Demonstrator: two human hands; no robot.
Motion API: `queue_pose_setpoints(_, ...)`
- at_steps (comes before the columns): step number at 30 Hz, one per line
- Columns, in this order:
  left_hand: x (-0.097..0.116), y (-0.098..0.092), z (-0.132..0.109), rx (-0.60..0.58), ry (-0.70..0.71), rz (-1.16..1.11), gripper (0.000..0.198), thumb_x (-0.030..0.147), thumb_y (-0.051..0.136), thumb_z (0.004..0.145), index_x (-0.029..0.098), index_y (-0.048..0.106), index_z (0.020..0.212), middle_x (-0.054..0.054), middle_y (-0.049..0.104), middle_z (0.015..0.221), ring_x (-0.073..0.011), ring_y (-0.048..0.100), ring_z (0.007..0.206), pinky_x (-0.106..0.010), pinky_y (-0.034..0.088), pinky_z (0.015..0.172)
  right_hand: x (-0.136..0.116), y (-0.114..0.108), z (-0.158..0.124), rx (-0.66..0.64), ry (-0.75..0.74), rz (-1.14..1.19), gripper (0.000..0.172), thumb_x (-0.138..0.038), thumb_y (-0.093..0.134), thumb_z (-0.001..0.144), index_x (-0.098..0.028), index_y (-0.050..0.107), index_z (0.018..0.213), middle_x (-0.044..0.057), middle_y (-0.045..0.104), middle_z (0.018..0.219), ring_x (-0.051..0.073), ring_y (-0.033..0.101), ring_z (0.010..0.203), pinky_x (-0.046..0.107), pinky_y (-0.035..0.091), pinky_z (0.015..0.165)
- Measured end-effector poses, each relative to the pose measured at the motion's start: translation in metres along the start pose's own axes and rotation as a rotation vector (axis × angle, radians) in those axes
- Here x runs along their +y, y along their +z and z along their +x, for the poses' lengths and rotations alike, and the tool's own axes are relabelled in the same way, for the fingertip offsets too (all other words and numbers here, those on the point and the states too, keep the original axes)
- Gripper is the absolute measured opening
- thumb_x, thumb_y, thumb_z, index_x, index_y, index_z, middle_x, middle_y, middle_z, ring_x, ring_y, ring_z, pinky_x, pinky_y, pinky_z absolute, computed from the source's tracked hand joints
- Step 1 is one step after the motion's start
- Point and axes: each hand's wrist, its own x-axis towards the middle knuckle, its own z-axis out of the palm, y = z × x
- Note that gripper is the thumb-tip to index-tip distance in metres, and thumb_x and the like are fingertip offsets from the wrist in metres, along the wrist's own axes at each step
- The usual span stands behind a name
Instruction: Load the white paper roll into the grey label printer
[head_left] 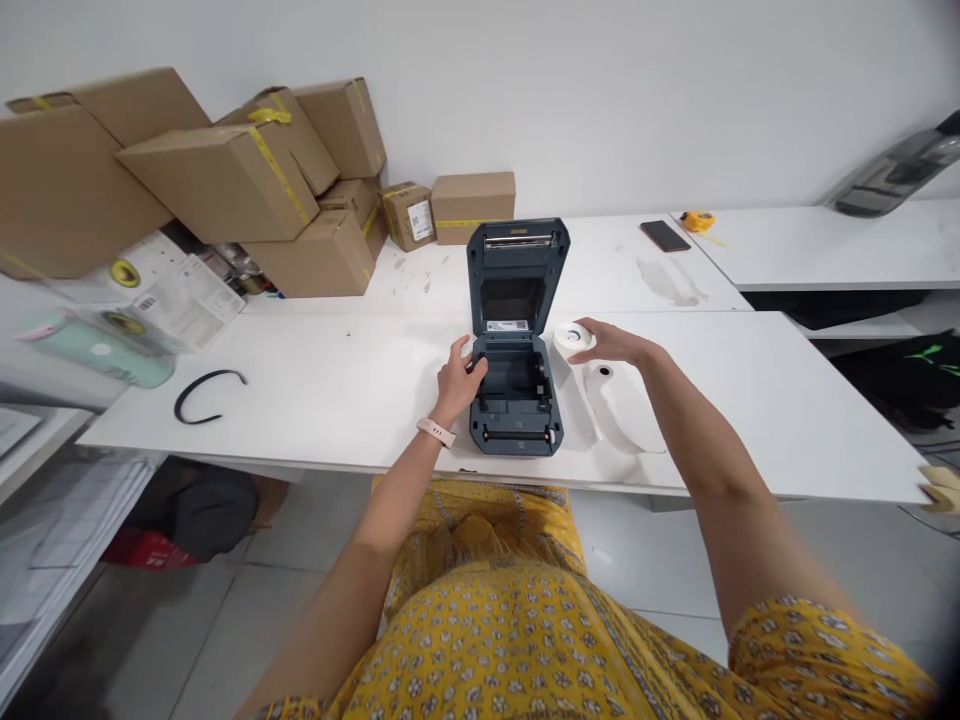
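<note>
Bench: white table (337,400); we note boxes (225,180) stacked back left, phone (664,236) and tape measure (697,221) far back right.
Printer (516,400): dark, lid (517,270) raised, bay open; stands mid-table near the front edge.
Left hand (459,380): ours; clasps the printer's left wall, thumb at the bay.
Right hand (615,345): our fingertips pinch the small roll (574,338), just right of the lid hinge.
Big roll (619,405): lies on the table just right of the printer, below our right wrist, untouched.
Band (206,395): black, curved, well left of the printer.
</note>
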Motion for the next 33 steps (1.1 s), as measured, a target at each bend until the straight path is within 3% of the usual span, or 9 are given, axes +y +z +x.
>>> queue_pose_setpoints(4,0.001,0.001,-0.003,0.022,0.004,0.025,0.056,0.036,0.059,0.098,0.022,0.045,0.15,-0.016,0.074,0.134,-0.0306,0.069,0.127,-0.048,0.048,0.11,0.001,-0.002,-0.004,0.044,-0.017,0.093,0.067,-0.048,0.086,0.061,-0.022,0.064,0.118,0.011,0.072,0.124,0.035,0.067,0.115,0.049,0.055,0.102)
queue_pose_setpoints(7,0.002,0.002,-0.004,0.019,0.015,0.037,0.054,0.034,0.058,0.098,0.023,0.046,0.149,-0.014,0.074,0.133,-0.0287,0.069,0.128,-0.045,0.048,0.109,-0.007,-0.01,-0.027,0.102,-0.082,0.332,0.067,-0.048,0.083,0.063,-0.022,0.062,0.122,0.008,0.073,0.116,0.028,0.07,0.099,0.04,0.059,0.085)
queue_pose_setpoints(10,0.003,0.002,-0.004,0.015,0.03,0.045,0.051,0.034,0.057,0.099,0.024,0.046,0.149,-0.012,0.075,0.133,-0.0271,0.069,0.128,-0.043,0.049,0.108,-0.037,-0.012,-0.047,0.069,-0.162,0.472,0.07,-0.047,0.081,0.071,-0.027,0.057,0.134,0.005,0.074,0.113,0.023,0.07,0.085,0.034,0.058,0.069)
queue_pose_setpoints(12,0.003,0.002,-0.004,0.014,0.028,0.047,0.051,0.034,0.056,0.1,0.024,0.046,0.148,-0.012,0.075,0.132,-0.0272,0.069,0.127,-0.043,0.05,0.107,-0.064,-0.005,-0.051,-0.013,-0.254,0.459,0.069,-0.048,0.082,0.073,-0.029,0.056,0.135,0.005,0.073,0.12,0.024,0.071,0.09,0.034,0.058,0.072)
queue_pose_setpoints(16,0.002,-0.002,-0.004,-0.013,0.028,0.034,0.052,0.036,0.056,0.1,0.023,0.045,0.149,-0.014,0.074,0.134,-0.0299,0.068,0.13,-0.046,0.05,0.107,-0.112,0.018,-0.035,-0.197,-0.458,0.15,0.067,-0.047,0.086,0.064,-0.025,0.062,0.123,0.006,0.072,0.124,0.03,0.068,0.111,0.041,0.056,0.095)
queue_pose_setpoints(19,0.002,-0.004,-0.005,-0.031,0.022,0.01,0.052,0.036,0.056,0.1,0.023,0.044,0.149,-0.014,0.073,0.136,-0.03,0.066,0.133,-0.047,0.049,0.109,-0.13,0.033,-0.02,-0.293,-0.462,-0.136,0.065,-0.042,0.085,0.063,-0.023,0.063,0.121,0.008,0.073,0.121,0.032,0.068,0.11,0.044,0.055,0.098)
queue_pose_setpoints(26,0.003,-0.004,-0.006,-0.021,-0.001,-0.015,0.053,0.037,0.057,0.1,0.024,0.045,0.15,-0.011,0.073,0.137,-0.0294,0.067,0.131,-0.047,0.047,0.112,-0.138,0.056,0.006,-0.333,-0.368,-0.493,0.071,-0.053,0.084,0.065,-0.023,0.064,0.126,0.013,0.072,0.127,0.039,0.069,0.113,0.049,0.056,0.094)
queue_pose_setpoints(33,-0.001,-0.002,-0.008,-0.024,0.032,-0.031,0.053,0.037,0.057,0.101,0.021,0.045,0.15,-0.014,0.072,0.138,-0.0293,0.066,0.132,-0.044,0.049,0.109,-0.137,0.077,0.009,-0.309,-0.294,-0.619,0.075,-0.057,0.078,0.074,-0.02,0.061,0.137,0.017,0.068,0.137,0.041,0.066,0.123,0.048,0.053,0.101)
